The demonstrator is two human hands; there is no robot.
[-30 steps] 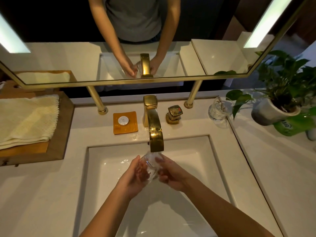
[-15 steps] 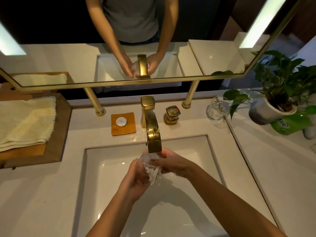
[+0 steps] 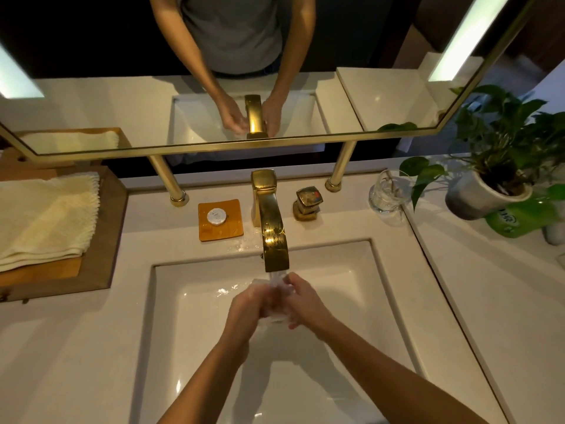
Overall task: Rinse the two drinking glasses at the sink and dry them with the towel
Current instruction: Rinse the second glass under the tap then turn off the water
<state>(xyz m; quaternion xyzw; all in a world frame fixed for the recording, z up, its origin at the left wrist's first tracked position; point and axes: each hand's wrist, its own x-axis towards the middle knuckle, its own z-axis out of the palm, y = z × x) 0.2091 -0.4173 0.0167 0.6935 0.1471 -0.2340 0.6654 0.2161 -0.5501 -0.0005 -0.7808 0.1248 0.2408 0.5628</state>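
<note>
Your two bare forearms run up from the lower edge and converge in the middle, the left one steep and the right one slanting in from the right side. Your left hand (image 3: 247,306) is curled with its back turned up, fingers wrapped round the glass (image 3: 280,284) from the left. Your right hand (image 3: 307,301) closes on it from the opposite side, fingers bent round it. The two hands touch each other, both wrists nearly straight. The fingers are blurred, so I cannot tell exactly how each one lies.
</note>
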